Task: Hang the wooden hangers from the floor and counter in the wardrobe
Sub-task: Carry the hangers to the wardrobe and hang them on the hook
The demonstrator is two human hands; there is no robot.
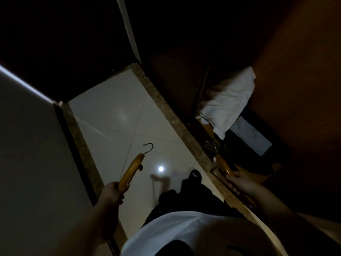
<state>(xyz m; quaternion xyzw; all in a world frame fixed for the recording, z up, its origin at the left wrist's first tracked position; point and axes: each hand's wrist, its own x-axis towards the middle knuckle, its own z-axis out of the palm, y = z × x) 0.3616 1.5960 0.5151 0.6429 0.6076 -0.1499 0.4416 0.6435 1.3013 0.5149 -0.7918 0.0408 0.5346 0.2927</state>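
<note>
Head view: a person standing on a pale tiled floor (pixel 110 100), one wooden hanger in each hand.

Left hand (pixel 112 193) is closed around a wooden hanger (pixel 131 169), its metal hook (pixel 148 147) raised over the tiles. Right hand (pixel 239 182) grips a second hanger (pixel 222 166) at the wardrobe (pixel 295 89) edge; beyond, a white cloth (pixel 228 102) lies inside.

tiled floor (pixel 114 111) in the middle, wardrobe (pixel 276 108) right, cloth (pixel 230 102) inside it

Two hangers, one (pixel 131 170) in the left hand (pixel 111 193), one (pixel 223 166) in the right hand (pixel 239 181); one white cloth (pixel 228 102).
</note>
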